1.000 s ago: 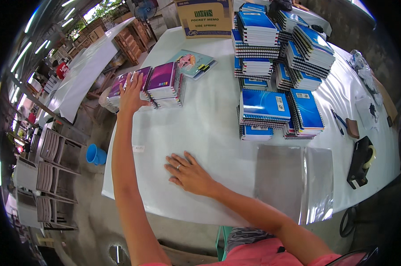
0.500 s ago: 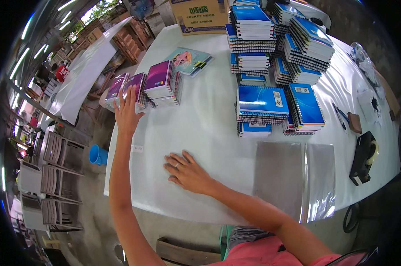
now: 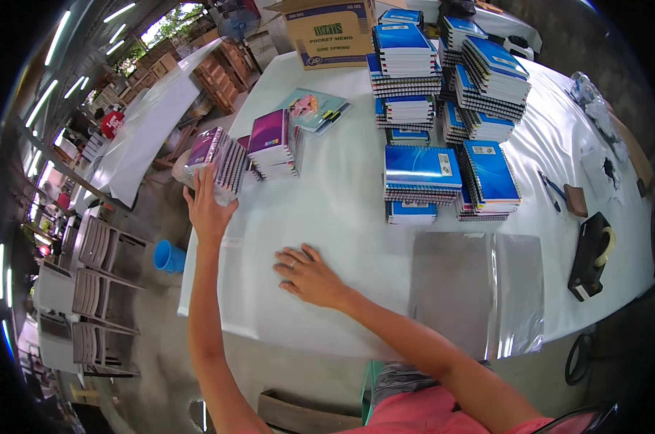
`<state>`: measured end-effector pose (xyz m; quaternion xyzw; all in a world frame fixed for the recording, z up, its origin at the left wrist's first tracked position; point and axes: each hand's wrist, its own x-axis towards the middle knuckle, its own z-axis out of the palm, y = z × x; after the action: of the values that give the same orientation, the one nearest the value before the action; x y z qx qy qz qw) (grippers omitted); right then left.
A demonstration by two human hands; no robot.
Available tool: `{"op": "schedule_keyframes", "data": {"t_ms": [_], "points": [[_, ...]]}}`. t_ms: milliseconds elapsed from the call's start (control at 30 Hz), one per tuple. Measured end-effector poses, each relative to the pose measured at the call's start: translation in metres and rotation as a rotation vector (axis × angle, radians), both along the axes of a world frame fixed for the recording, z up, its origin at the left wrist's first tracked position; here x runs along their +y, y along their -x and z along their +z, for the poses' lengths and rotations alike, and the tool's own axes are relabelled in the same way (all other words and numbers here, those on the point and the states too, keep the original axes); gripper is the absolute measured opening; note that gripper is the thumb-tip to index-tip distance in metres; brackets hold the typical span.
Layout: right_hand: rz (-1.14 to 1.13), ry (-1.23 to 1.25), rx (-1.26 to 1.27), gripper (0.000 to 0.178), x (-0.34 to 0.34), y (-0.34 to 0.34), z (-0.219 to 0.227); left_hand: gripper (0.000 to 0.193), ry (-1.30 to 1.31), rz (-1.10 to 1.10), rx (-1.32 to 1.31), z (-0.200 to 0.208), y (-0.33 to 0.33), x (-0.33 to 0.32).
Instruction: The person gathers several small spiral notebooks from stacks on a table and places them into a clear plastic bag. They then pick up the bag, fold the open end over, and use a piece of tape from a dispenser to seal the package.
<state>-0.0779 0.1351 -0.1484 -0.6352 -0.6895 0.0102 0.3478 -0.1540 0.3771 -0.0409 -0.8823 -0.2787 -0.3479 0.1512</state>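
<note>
My left hand (image 3: 210,207) is stretched to the table's left edge, fingers extended and apart. Its fingertips are at the near side of a bundle of purple spiral notebooks (image 3: 224,160) that looks wrapped in clear plastic; whether they press on it I cannot tell. Just right of that bundle stands a second stack of purple notebooks (image 3: 271,148). Behind this lies a teal book (image 3: 314,110) with a picture on its cover. My right hand (image 3: 311,277), with a ring on one finger, rests palm down on the white tabletop, holding nothing.
Tall stacks of blue spiral notebooks (image 3: 421,168) fill the back right. Clear plastic sheets (image 3: 452,278) lie at the near right edge. A black tape dispenser (image 3: 588,260), a cutter (image 3: 550,189) and a brown block (image 3: 576,201) sit farther right. A cardboard box (image 3: 331,40) stands at the back.
My left hand has come back from on top of the purple bundle to its near side. The bundle appears turned, with more spiral binding showing. My right hand stays flat; the view has shifted slightly.
</note>
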Motion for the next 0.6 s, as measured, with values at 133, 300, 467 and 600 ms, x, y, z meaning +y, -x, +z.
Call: {"op": "schedule_keyframes", "data": {"t_ms": [133,300,467,600], "points": [[0.017,0.017,0.041,0.043,0.003,0.006,0.002,0.08,0.616,-0.225,-0.507,0.015,0.051,-0.076],[0.275,0.151,0.615,0.06,-0.018,-0.029,0.018,0.073,1.121,-0.444,-0.965,-0.012,0.083,-0.178],[0.546,0.233,1.662,0.07,-0.09,-0.013,0.041,0.106,1.263,-0.733,-1.346,-0.028,0.077,-0.268],[0.322,-0.02,1.64,0.088,-0.152,-0.023,0.09,0.121,1.416,-0.892,-1.136,-0.04,0.053,-0.313]]}}
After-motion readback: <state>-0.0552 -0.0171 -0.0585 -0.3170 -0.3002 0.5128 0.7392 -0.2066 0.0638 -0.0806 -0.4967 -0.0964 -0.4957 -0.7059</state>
